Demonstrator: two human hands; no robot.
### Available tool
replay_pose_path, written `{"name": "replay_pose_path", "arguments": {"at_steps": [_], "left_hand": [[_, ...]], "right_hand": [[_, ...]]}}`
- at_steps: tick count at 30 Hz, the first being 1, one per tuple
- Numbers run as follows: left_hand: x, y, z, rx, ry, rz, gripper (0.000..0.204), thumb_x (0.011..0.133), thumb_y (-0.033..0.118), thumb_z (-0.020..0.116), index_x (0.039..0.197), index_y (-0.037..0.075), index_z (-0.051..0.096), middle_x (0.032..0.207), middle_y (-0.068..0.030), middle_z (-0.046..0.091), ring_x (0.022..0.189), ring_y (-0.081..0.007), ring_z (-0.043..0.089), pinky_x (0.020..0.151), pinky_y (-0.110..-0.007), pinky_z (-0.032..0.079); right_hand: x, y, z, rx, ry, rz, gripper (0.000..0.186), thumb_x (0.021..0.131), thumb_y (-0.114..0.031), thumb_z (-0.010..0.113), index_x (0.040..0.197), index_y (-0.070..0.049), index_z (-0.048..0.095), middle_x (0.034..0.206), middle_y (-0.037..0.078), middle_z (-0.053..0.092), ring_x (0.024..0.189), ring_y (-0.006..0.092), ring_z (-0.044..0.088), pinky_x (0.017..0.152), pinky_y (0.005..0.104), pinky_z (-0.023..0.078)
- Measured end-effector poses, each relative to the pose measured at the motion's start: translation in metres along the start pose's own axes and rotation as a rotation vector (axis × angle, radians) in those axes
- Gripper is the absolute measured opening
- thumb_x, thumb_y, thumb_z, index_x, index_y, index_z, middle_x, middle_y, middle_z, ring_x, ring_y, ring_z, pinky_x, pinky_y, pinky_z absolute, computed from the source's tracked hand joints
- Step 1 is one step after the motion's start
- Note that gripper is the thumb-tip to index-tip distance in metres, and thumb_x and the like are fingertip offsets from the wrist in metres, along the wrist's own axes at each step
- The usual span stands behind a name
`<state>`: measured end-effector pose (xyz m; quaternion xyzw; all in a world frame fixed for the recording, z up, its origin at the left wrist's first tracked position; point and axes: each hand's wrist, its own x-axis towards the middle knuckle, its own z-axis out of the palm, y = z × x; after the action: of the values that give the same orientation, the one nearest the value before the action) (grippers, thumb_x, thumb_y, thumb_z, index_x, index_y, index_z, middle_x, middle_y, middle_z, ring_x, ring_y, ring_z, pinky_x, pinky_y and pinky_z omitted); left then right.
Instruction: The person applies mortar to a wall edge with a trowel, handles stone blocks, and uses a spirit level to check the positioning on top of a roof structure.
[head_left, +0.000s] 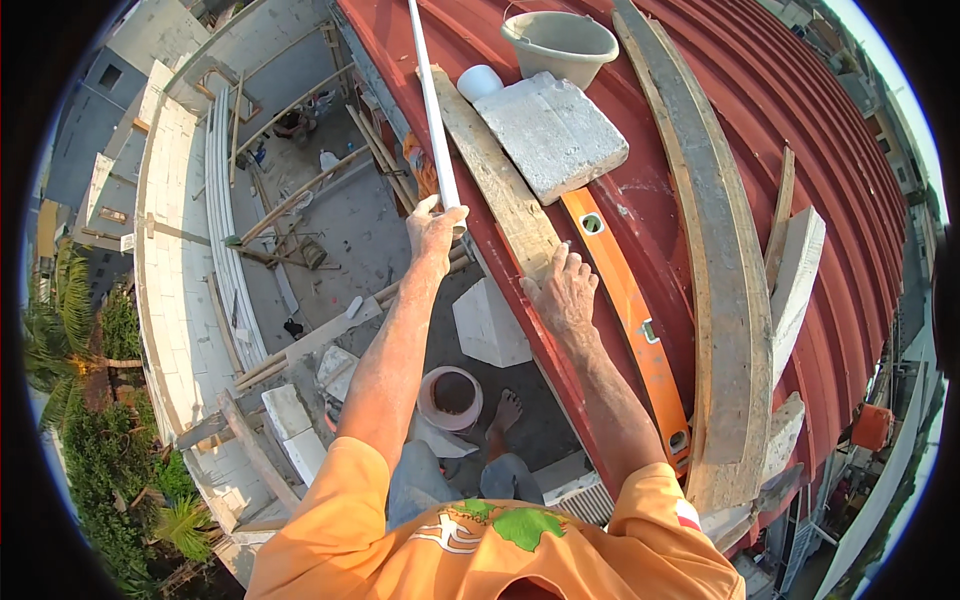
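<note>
My left hand [437, 230] is closed around the near end of a long white pipe [437, 120], which runs away from me along the edge of a red corrugated roof [800, 150]. My right hand [566, 288] rests with its fingers apart on the near end of a wooden plank [490, 165], holding nothing. Close by on the right lies an orange spirit level [618, 280] on the roof. A grey-white block [552, 135] sits across the plank and the far end of the level. Behind it stand a grey bucket [562, 42] and a white cylindrical container [479, 82].
Long boards [725, 260] and broken block pieces [797, 280] lie farther right on the roof. Below the roof edge are a white block [490, 322] and a round bucket [449, 398] near my bare foot. A pale block wall [165, 250] drops to a lower floor at left.
</note>
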<state>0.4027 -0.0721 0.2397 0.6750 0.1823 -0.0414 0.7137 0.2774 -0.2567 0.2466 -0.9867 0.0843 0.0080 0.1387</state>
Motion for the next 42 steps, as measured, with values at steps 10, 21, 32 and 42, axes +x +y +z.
{"name": "replay_pose_path", "arguments": {"at_steps": [10,21,32,42], "left_hand": [[0.022,-0.037,0.011,0.063,-0.107,-0.036,0.064,0.073,0.005,0.075,0.130,-0.010,0.048,0.084,-0.0099,0.067,0.061,-0.0146,0.063,0.053,-0.028,0.050],[0.036,-0.056,0.028,0.119,-0.176,-0.047,0.086,0.071,0.003,0.078,0.142,-0.010,0.031,0.090,-0.0143,0.064,0.064,-0.0182,0.063,0.054,-0.029,0.052],[0.046,-0.078,0.039,0.235,-0.174,0.023,0.077,0.073,0.006,0.079,0.136,-0.011,0.040,0.098,-0.0139,0.064,0.069,-0.0169,0.065,0.057,-0.027,0.054],[0.028,-0.063,0.043,0.244,-0.226,-0.027,0.079,0.072,0.006,0.078,0.138,-0.012,0.038,0.096,-0.0137,0.064,0.072,-0.0172,0.064,0.063,-0.029,0.054]], "right_hand": [[-0.248,0.081,-0.055,-0.095,-0.180,0.287,0.085,0.075,-0.026,0.078,0.137,0.011,0.034,0.135,0.029,0.038,0.124,0.0437,0.043,0.099,0.0525,0.042],[-0.274,0.064,-0.064,-0.283,0.001,0.447,0.068,0.078,-0.029,0.072,0.132,0.005,0.049,0.138,0.026,0.042,0.130,0.0409,0.040,0.101,0.0522,0.037],[-0.220,0.082,-0.024,-0.179,0.201,0.315,0.073,0.076,-0.043,0.075,0.136,-0.009,0.051,0.128,0.022,0.048,0.122,0.0383,0.044,0.100,0.0542,0.034],[-0.260,0.097,-0.036,-0.215,0.118,0.248,0.069,0.078,-0.046,0.071,0.131,-0.005,0.055,0.125,0.022,0.050,0.117,0.0372,0.045,0.091,0.0557,0.038]]}}
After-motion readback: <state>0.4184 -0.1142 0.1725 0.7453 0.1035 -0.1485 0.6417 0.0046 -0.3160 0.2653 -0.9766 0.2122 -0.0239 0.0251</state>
